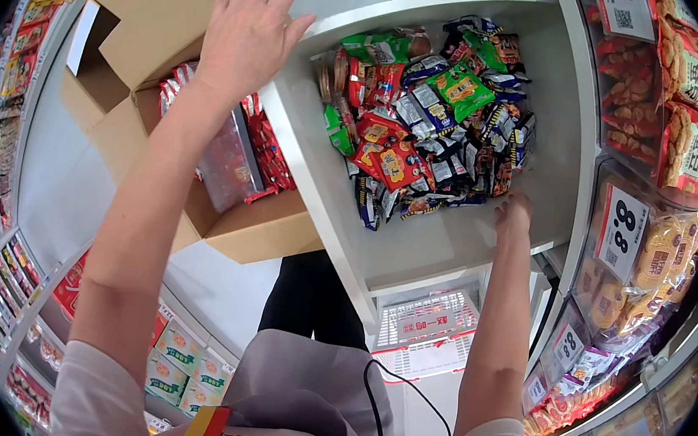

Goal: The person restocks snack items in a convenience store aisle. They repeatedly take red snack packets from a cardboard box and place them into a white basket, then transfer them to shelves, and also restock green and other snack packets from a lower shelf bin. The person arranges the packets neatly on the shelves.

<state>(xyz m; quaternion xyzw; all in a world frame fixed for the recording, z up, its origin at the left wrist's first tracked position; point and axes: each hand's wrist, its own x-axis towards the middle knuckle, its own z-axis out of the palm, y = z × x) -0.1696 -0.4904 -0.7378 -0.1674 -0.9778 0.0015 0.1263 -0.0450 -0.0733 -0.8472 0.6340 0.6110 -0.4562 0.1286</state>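
My left hand [250,32] is raised at the corner of an open white drawer [442,240], fingers spread and holding nothing. It partly covers an open cardboard box [265,228] behind it. Inside the drawer lies a loose heap of small snack packets, mostly dark blue and black packets [450,165]. Red packets [393,159] and a green packet [461,90] rest on top of the heap. My right hand [514,211] reaches into the drawer's near right part, beside the heap's edge. Its fingers are curled and partly hidden, so whether they grip anything is unclear.
Red packets [267,145] and a clear plastic tray [229,170] sit in the cardboard box. A white shopping basket [427,328] is below the drawer's near edge. Bagged snacks [664,251] with price cards line the right shelf. More stocked shelves [0,136] curve along the left.
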